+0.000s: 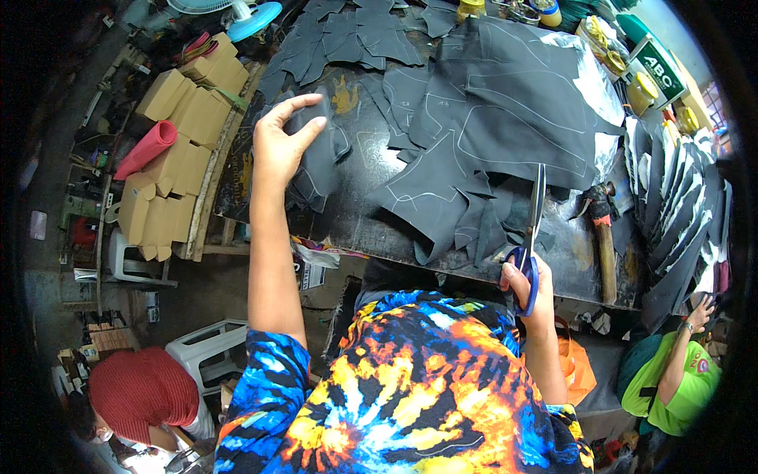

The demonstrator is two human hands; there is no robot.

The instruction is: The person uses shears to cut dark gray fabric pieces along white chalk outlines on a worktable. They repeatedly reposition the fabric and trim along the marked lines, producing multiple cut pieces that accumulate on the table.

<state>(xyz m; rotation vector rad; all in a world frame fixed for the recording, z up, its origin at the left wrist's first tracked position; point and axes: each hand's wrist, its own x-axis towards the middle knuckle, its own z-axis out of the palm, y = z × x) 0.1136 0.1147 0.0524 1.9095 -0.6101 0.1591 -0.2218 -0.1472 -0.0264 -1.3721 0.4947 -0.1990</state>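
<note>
My right hand [534, 294] grips a pair of scissors [536, 207] by the blue handles at the table's front edge. The blades point away from me and look nearly closed, their tips by the edge of a large black sheet [521, 103] marked with pale pattern outlines. My left hand [281, 142] is raised at the table's left side, thumb and forefinger apart. Below it lie cut black pieces [318, 162]; whether the fingertips touch one I cannot tell. Between my hands, a smaller marked black piece [422, 197] and scraps [480, 217] lie near the front edge.
A wooden-handled hammer [605, 253] lies to the right. Black sheets [671, 197] stand stacked beyond it. Cut pieces [347, 39] cover the far left tabletop. Cardboard boxes [178, 150] and a red roll [148, 149] line the left. Other people [146, 391] are at both lower sides.
</note>
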